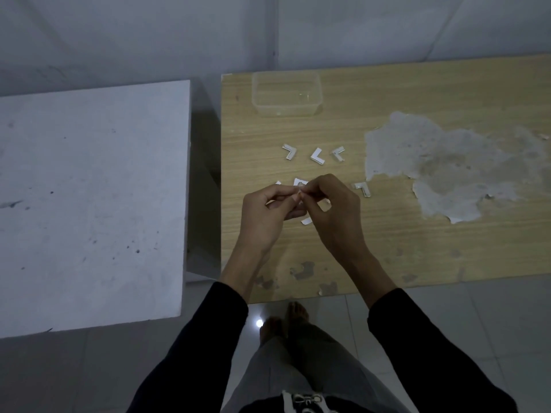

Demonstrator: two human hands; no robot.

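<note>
Head view: left hand, right hand pinch white piece over peeling wooden table; white block beside; tiled floor.

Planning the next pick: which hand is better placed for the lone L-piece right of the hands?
Right, probably: the right hand lies beside that L-piece; the left hand sits farther off. Both pinch a small piece now.
</note>
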